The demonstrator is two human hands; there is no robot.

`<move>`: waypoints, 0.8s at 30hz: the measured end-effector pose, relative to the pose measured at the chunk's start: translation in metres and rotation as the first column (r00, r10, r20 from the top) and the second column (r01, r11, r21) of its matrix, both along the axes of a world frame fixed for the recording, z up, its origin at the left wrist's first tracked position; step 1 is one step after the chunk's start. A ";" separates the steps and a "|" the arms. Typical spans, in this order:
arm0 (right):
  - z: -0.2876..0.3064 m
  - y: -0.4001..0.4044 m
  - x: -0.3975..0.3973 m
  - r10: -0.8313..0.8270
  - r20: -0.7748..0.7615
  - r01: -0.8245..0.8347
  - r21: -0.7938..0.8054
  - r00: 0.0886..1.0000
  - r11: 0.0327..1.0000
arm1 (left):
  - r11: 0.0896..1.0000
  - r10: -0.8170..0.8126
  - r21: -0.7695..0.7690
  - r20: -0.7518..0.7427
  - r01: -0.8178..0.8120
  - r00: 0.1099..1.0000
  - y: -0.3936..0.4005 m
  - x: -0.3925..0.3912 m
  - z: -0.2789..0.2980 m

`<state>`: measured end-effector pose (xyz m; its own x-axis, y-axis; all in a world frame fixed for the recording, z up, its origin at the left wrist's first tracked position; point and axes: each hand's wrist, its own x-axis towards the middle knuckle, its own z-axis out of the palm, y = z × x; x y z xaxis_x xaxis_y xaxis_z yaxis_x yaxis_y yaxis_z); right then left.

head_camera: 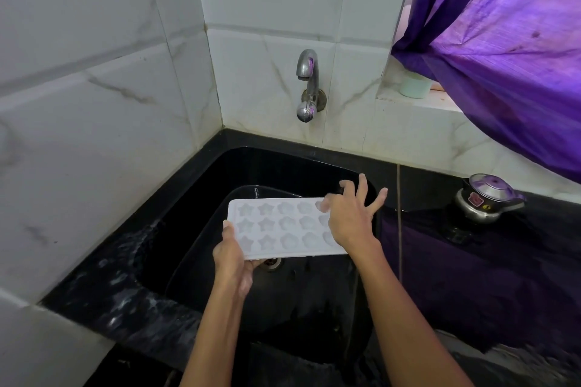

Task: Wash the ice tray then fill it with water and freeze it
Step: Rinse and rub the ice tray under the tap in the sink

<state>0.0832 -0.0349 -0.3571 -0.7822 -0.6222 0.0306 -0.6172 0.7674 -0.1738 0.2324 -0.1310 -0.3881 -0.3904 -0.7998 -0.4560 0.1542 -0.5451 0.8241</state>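
We see the ice tray (276, 226), white, held over the black sink (220, 166) with its moulded side up toward us. Its long axis runs left to right across the view, the near long edge tipped slightly lower than the far one. Star-shaped and rounder cavities sit in three rows; the rightmost ones are covered by the right hand (349, 217), so we cannot count the columns. The left hand (234, 258) grips the tray's near left corner, thumb on the top face and fingers curled beneath, where we lose sight of them. The right hand lies on the tray's right end with fingers spread wide and mostly straight, the fingertips blurred; we cannot tell whether the thumb wraps under the edge. Below the tray, the sink drain (272, 262) shows only partly past the near edge. The sink bottom is dark and hard to read. On the white tiled wall behind, a metal tap (308, 85) points its spout down, well above the tray. To the right, on the black table (471, 261), stands a steel pressure cooker (487, 198). A purple curtain (503, 41) hangs over the window ledge, half hiding a pale green container (415, 86).
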 end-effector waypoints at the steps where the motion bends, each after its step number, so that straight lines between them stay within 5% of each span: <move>1: 0.001 -0.001 0.001 -0.001 -0.002 0.001 -0.034 1.000 0.999 | 1.000 -0.002 0.001 -0.004 0.002 1.000 0.000 0.000 0.000; 12: 0.003 -0.013 0.009 0.151 -0.013 -0.151 0.020 0.988 0.988 | 1.000 -0.009 0.006 -0.003 0.009 1.000 0.001 -0.002 0.003; 24: 0.006 -0.014 0.013 0.139 -0.014 -0.138 0.042 0.990 0.990 | 1.000 0.000 0.014 0.005 0.000 1.000 0.003 -0.001 0.003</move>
<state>0.0960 -0.0494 -0.3512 -0.6882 -0.7253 0.0153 -0.7203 0.6807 -0.1334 0.2310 -0.1282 -0.3849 -0.3883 -0.7931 -0.4693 0.1496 -0.5567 0.8171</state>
